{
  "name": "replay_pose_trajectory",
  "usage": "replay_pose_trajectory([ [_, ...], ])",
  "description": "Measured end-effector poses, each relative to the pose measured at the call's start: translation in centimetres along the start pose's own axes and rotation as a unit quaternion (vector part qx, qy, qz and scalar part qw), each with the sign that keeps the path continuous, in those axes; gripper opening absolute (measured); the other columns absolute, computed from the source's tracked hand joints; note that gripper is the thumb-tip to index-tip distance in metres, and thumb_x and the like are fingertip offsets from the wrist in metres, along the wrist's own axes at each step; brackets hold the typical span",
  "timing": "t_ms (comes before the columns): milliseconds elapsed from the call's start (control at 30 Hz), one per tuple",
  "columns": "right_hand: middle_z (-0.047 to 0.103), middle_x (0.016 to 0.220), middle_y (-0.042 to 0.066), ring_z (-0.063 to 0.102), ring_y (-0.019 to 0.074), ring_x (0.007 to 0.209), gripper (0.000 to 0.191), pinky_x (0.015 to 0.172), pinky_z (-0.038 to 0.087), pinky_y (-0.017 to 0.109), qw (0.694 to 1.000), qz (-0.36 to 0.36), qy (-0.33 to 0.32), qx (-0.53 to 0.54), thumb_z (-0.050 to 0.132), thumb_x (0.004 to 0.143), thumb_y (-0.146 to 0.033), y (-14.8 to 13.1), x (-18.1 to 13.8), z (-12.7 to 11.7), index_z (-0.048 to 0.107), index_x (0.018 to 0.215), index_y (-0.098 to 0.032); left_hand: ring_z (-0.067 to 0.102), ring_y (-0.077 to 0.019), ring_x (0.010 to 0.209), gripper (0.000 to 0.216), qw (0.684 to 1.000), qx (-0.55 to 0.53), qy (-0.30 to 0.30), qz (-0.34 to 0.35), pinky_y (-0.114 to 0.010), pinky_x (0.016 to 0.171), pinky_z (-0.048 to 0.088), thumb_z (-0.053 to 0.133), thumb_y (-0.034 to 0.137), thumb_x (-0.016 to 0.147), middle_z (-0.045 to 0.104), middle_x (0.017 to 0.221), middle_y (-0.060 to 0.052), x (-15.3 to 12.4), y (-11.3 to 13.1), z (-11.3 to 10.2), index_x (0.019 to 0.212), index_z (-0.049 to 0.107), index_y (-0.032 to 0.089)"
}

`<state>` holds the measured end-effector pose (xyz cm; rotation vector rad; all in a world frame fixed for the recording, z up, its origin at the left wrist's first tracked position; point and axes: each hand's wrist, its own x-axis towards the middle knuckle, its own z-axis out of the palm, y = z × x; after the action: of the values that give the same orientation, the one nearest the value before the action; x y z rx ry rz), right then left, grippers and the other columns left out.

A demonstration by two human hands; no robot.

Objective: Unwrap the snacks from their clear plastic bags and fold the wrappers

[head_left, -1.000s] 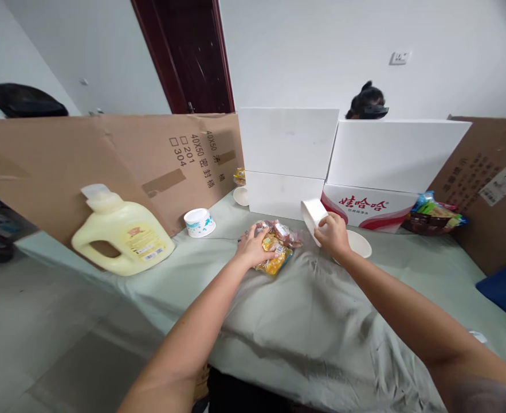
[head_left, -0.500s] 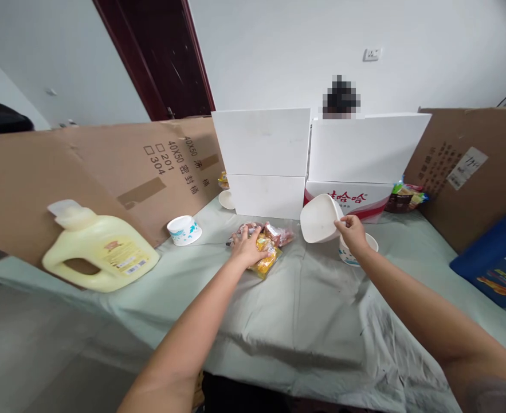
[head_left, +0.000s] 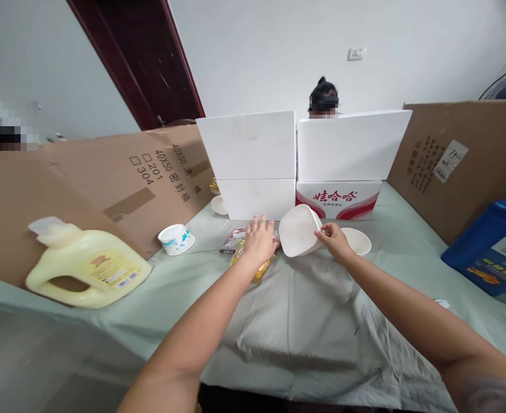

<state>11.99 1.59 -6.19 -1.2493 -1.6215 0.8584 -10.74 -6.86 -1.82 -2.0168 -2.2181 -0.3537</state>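
My left hand (head_left: pixel 259 241) lies with fingers spread over a small heap of packaged snacks. A yellow snack packet (head_left: pixel 259 274) shows under its wrist and a brown-and-clear packet (head_left: pixel 231 240) sticks out on its left; the hand covers the rest. With thumb and fingers, my right hand (head_left: pixel 335 241) pinches the rim of a white square-sided bowl (head_left: pixel 298 230). The bowl is tilted on its side, its hollow turned towards me and the heap. Behind my right hand stands a white paper bowl (head_left: pixel 358 241), partly hidden by that hand.
White boxes (head_left: pixel 253 146) form a wall at the back, with a person (head_left: pixel 324 97) behind. Cardboard panels (head_left: pixel 76 178) flank the table. A yellow detergent jug (head_left: pixel 93 267) and patterned paper bowl (head_left: pixel 176 240) stand left, a blue bottle (head_left: pixel 491 249) right.
My left hand has shifted right across the packets. My right hand has brought the tilted bowl closer to them. The colourful packets beside the right-hand box are no longer seen. The view has turned slightly.
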Motion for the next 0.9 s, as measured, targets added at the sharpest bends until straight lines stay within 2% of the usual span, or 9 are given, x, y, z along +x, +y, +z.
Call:
replay_pose_trajectory([
  [67,0.061,0.078,0.000,0.059,0.0195,0.077,0.036,0.066,0.046,0.031,1.000,-0.001,-0.004,-0.012,0.064,0.069,-0.051,-0.1,-0.5,-0.2,0.055,0.090,-0.023,0.013,-0.0345,0.149,0.064,0.997,0.004,-0.053,0.053,-0.054,0.119,0.007,0.059,0.024,0.084,0.031,0.156,-0.016,1.9,1.4,1.2,0.145,0.040,0.019],
  [133,0.064,0.082,0.000,0.061,0.0200,0.080,0.033,0.069,0.047,0.031,1.000,-0.003,-0.005,-0.029,0.065,0.070,-0.047,-0.1,-0.7,-0.7,0.055,0.091,-0.023,0.028,-0.0368,0.144,0.060,0.994,0.009,-0.087,0.059,-0.059,0.117,0.012,0.064,0.023,0.082,0.046,0.145,-0.018,3.8,2.5,2.5,0.140,0.047,0.020],
  [200,0.066,0.084,0.001,0.062,0.0204,0.080,0.032,0.070,0.047,0.032,0.999,0.002,0.000,-0.052,0.066,0.070,-0.045,0.0,-0.5,-1.6,0.056,0.092,-0.023,0.048,-0.0346,0.129,0.049,0.992,0.018,-0.112,0.053,-0.059,0.109,0.032,0.066,0.028,0.085,0.056,0.134,-0.017,5.5,3.2,3.8,0.132,0.053,0.019],
  [267,0.067,0.087,0.003,0.063,0.0207,0.081,0.032,0.070,0.047,0.032,0.997,0.014,0.013,-0.078,0.066,0.070,-0.044,0.3,0.2,-2.9,0.056,0.092,-0.023,0.059,-0.0261,0.112,0.039,0.990,0.026,-0.127,0.047,-0.049,0.096,0.049,0.062,0.033,0.091,0.059,0.126,-0.012,6.5,3.7,4.8,0.126,0.056,0.017],
  [333,0.067,0.091,0.004,0.063,0.0209,0.083,0.030,0.072,0.046,0.032,0.994,0.027,0.030,-0.106,0.065,0.072,-0.043,0.9,1.1,-4.5,0.056,0.091,-0.022,0.061,-0.0215,0.104,0.036,0.990,0.033,-0.134,0.038,-0.043,0.087,0.054,0.058,0.036,0.094,0.058,0.123,-0.009,7.0,4.0,5.4,0.123,0.056,0.016],
  [533,0.068,0.086,0.006,0.063,0.0214,0.079,0.018,0.066,0.045,0.030,0.980,0.068,0.051,-0.180,0.060,0.076,-0.039,2.7,2.8,-7.4,0.055,0.082,-0.022,0.061,-0.0224,0.105,0.037,0.989,0.038,-0.139,-0.008,-0.043,0.088,0.054,0.059,0.035,0.093,0.059,0.123,-0.011,6.7,4.3,5.8,0.123,0.056,0.015],
  [633,0.067,0.079,0.006,0.063,0.0219,0.076,0.017,0.064,0.044,0.030,0.973,0.075,0.038,-0.213,0.060,0.078,-0.039,3.5,3.0,-7.4,0.055,0.078,-0.023,0.061,-0.0217,0.105,0.036,0.992,0.018,-0.126,-0.023,-0.042,0.088,0.054,0.059,0.035,0.093,0.058,0.123,-0.010,6.4,4.3,5.2,0.123,0.056,0.016],
  [767,0.067,0.073,0.005,0.063,0.0225,0.072,0.021,0.062,0.044,0.030,0.966,0.073,-0.003,-0.246,0.062,0.079,-0.042,3.9,2.2,-7.2,0.057,0.074,-0.022,0.062,-0.0267,0.108,0.028,0.996,-0.028,-0.058,-0.055,-0.041,0.091,0.051,0.054,0.032,0.094,0.064,0.118,-0.014,6.0,4.0,3.9,0.116,0.063,0.017],
  [900,0.072,0.091,0.010,0.066,0.0244,0.083,0.021,0.068,0.046,0.032,0.966,0.040,-0.052,-0.251,0.061,0.082,-0.040,3.7,-1.0,-7.9,0.063,0.086,-0.020,0.064,-0.0255,0.109,0.034,0.992,-0.094,0.010,-0.088,-0.035,0.091,0.050,0.043,0.023,0.095,0.069,0.119,-0.012,4.7,3.5,2.5,0.125,0.061,0.019],
])
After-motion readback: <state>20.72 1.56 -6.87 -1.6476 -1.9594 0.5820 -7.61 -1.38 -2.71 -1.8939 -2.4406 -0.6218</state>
